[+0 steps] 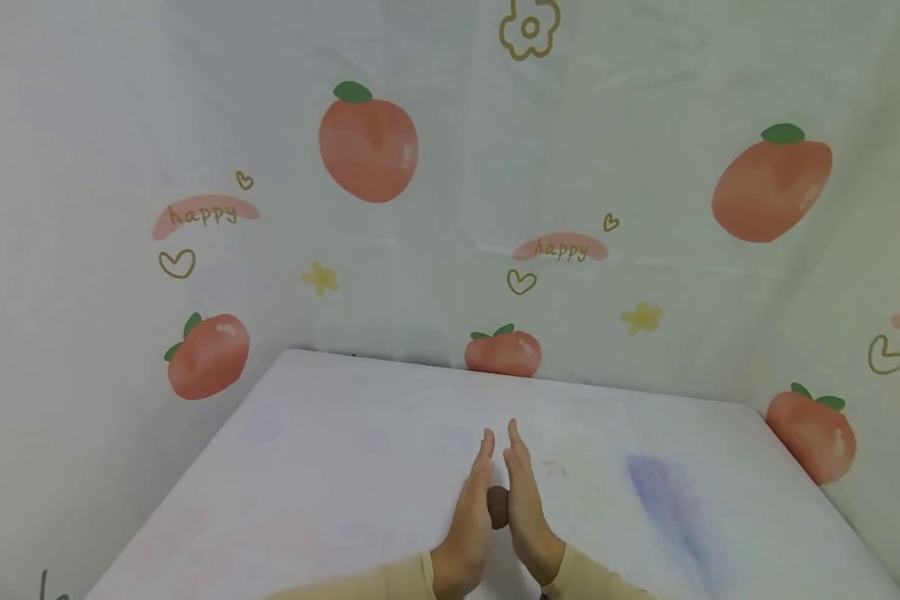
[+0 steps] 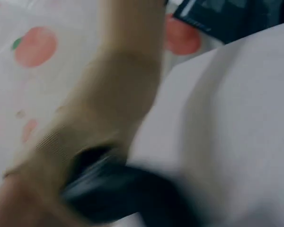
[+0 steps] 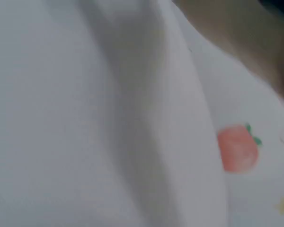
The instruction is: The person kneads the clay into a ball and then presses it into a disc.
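Between my two palms in the head view sits a small dark brown lump (image 1: 498,507), rounded, like a ball of clay. My left hand (image 1: 467,523) presses it from the left, fingers straight and pointing forward. From the other side my right hand (image 1: 529,518) presses flat against it, its fingers straight too. The fingertips of both hands stand slightly apart above the lump. The wrist views are blurred and show neither the lump nor the fingers; a beige sleeve (image 2: 118,90) fills much of the left one.
A white table (image 1: 330,450) lies under the hands, with a blue-purple smear (image 1: 663,504) to the right. Behind it hangs a white curtain (image 1: 435,250) printed with peaches and hearts. In the left wrist view, a dark object (image 2: 232,16) shows near the table's edge.
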Motion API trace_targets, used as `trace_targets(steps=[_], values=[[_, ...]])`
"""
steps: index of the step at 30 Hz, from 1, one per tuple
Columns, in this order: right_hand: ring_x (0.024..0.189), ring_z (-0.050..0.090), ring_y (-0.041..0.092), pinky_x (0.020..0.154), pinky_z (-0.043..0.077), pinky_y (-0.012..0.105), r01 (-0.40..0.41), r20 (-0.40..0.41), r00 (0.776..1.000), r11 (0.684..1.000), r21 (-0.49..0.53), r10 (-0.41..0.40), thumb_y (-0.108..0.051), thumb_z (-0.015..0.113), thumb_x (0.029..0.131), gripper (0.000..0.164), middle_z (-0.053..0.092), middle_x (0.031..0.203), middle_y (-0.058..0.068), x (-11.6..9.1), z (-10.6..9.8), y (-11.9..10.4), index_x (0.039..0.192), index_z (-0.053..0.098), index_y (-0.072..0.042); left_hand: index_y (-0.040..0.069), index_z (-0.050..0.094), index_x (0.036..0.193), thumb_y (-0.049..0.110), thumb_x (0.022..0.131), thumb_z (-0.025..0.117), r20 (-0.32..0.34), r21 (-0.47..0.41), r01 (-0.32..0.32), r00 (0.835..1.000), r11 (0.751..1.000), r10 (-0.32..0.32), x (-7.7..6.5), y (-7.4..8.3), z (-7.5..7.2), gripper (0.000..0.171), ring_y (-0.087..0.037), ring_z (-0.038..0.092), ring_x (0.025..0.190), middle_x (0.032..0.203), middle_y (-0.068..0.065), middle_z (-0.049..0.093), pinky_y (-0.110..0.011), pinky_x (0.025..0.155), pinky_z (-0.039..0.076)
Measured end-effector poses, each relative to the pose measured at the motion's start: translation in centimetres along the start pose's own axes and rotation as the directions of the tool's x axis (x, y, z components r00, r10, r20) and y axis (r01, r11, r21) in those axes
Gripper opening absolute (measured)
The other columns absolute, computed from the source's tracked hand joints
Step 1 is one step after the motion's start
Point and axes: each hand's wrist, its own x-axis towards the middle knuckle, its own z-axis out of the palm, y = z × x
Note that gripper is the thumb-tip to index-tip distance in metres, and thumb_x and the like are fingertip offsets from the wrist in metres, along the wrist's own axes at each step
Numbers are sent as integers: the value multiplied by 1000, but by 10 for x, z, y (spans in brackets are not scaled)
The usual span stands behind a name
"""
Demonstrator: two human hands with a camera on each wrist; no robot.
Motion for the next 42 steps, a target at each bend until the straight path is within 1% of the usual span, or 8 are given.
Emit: trace_targets(steps=[5,10,14,21,27,34,39,42], values=[[146,0,42,113,4,68,-3,139,990,1000,-16,5,-28,21,108,56,6,160,25,-26,12,7,154,7,2,9,6,156,33,106,20,-161,8,-23,987,1000,24,25,-2,-18,57,-27,-6,150,164,-7,1,-56,118,-5],[144,-12,46,111,1,69,-71,274,960,995,75,48,-27,22,107,60,-7,159,25,-38,13,-8,153,-2,2,12,0,156,36,106,21,-175,13,88,981,996,-84,29,-22,-26,60,-33,-12,149,163,-10,-8,-61,115,-7],[149,-6,33,117,4,60,-47,136,990,994,96,33,-31,28,107,58,2,163,13,-26,8,-22,155,10,-4,11,0,156,43,105,19,-95,17,145,985,989,-143,15,-32,-17,63,-36,-15,147,162,-12,-11,-64,112,-12],[149,-8,32,117,-1,59,23,-18,1000,1000,14,-23,-32,24,107,59,-5,163,10,14,-10,-13,156,1,-10,-5,-12,150,40,106,8,144,-34,30,989,999,-25,-11,-18,3,66,-40,-15,145,159,-22,-13,-62,114,-9],[147,-4,41,115,-3,64,-54,15,998,998,-9,54,-39,24,106,63,-5,163,14,5,-5,10,156,3,-10,2,2,155,47,105,11,43,-15,35,999,999,-34,-6,2,-1,67,-33,-9,149,162,-14,0,-60,116,-8],[145,-7,46,110,-1,71,-112,220,970,994,17,105,-38,20,107,63,-3,159,26,-32,10,0,154,-2,-2,10,7,156,50,105,17,-142,-26,50,988,998,-53,24,-10,-19,66,-29,-9,149,163,-9,-1,-57,117,-7],[148,-7,36,113,-6,65,-86,161,984,993,77,73,-37,27,106,61,5,163,14,-34,8,-26,156,9,-6,14,8,157,56,102,15,-94,-1,166,982,986,-165,15,-31,-18,70,-36,-19,146,162,-12,-11,-68,107,-17],[149,-1,33,116,-3,60,-54,94,994,997,58,49,-34,27,106,58,9,163,10,-22,4,-33,156,12,-10,10,7,156,53,103,11,14,6,134,991,991,-134,3,-35,-11,68,-36,-23,145,162,-12,-11,-68,106,-20]])
